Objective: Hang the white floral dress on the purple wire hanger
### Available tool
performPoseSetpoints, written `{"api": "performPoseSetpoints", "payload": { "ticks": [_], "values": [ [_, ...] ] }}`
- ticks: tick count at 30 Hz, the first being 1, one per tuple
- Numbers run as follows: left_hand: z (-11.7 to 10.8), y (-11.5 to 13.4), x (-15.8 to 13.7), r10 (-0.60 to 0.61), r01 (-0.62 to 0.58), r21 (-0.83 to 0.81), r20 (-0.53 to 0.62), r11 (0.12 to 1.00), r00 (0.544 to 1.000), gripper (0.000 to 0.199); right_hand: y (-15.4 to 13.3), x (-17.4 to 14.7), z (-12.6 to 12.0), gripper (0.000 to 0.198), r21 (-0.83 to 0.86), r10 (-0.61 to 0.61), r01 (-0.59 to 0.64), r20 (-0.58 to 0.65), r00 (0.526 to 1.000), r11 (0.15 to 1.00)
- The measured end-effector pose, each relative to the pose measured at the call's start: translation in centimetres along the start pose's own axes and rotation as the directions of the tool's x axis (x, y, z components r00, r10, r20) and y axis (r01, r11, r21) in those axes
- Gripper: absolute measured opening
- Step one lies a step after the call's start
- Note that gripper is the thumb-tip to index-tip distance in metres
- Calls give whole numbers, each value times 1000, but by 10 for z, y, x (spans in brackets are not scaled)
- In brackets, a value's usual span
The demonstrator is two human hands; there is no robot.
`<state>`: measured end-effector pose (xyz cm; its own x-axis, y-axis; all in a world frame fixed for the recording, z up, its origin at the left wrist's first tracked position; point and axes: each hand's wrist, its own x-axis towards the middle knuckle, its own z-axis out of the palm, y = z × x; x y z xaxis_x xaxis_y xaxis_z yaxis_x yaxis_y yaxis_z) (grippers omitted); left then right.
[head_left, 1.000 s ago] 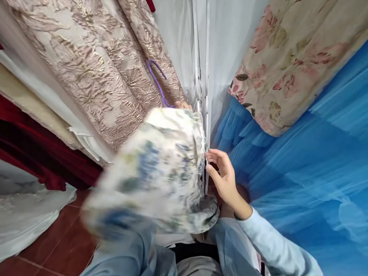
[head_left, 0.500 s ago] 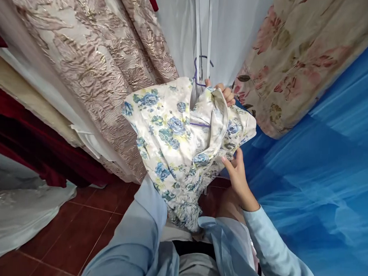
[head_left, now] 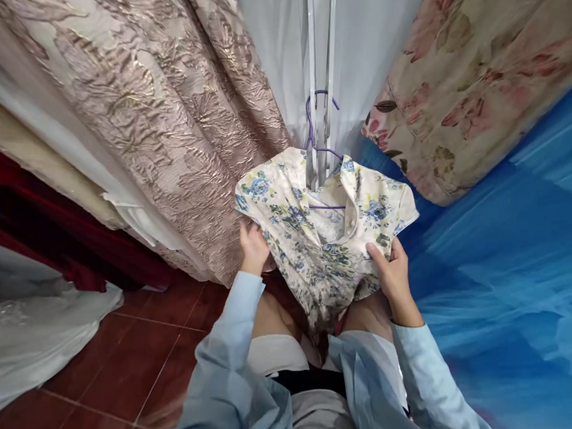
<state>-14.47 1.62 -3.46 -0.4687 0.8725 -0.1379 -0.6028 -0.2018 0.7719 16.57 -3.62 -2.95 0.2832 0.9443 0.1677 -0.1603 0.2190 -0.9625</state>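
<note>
A short-sleeved floral dress (head_left: 331,254), white with blue roses and green leaves, hangs on a thin purple hanger (head_left: 311,124) in front of me. Its neckline is open, and the hanger's bar shows inside it. My left hand (head_left: 254,246) is closed at the dress's left side, below the sleeve, with its fingertips partly hidden by the cloth. On the opposite side, my right hand (head_left: 393,270) pinches the fabric under the sleeve, thumb in front and fingers behind. The lower part of the dress narrows away toward my legs.
Pink-gold embossed fabric (head_left: 177,108) hangs at left, beside dark red cloth (head_left: 77,230). White cloth (head_left: 269,43) with pale vertical strips (head_left: 331,58) is behind the hanger. Floral beige fabric (head_left: 461,102) and blue tulle (head_left: 510,281) hang at right. The floor (head_left: 133,353) is red tile.
My left hand has come out from inside the dress, near the neckline, to its left side. The dress now hangs lower and straighter on the hanger. My right hand has shifted slightly right.
</note>
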Motion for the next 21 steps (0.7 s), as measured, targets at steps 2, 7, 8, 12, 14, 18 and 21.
{"api": "performPoseSetpoints", "payload": {
  "ticks": [2,7,8,12,14,18,21],
  "values": [
    [-13,-5,-11,272,-244,157,-201,957,941,42,6,-1,1,56,-144,37,-24,88,995,989],
    [-11,-39,-60,399,-604,592,454,534,797,20,16,-4,8,43,-240,205,-123,356,912,963],
    [-6,-46,-68,304,-627,598,557,498,773,20,16,-4,8,42,-241,203,-119,359,911,963],
    [13,-66,-84,275,-678,595,629,432,727,12,13,-4,2,37,-257,190,-102,346,919,961],
    [19,-71,-86,291,-682,587,625,436,724,15,12,-2,-3,36,-263,191,-107,320,928,959],
    [23,-76,-86,281,-648,603,593,466,754,14,14,1,-7,33,-274,158,-98,209,965,957],
    [25,-79,-88,284,-615,623,552,484,784,10,13,-1,-4,31,-247,167,-115,202,965,962]
  ]
}}
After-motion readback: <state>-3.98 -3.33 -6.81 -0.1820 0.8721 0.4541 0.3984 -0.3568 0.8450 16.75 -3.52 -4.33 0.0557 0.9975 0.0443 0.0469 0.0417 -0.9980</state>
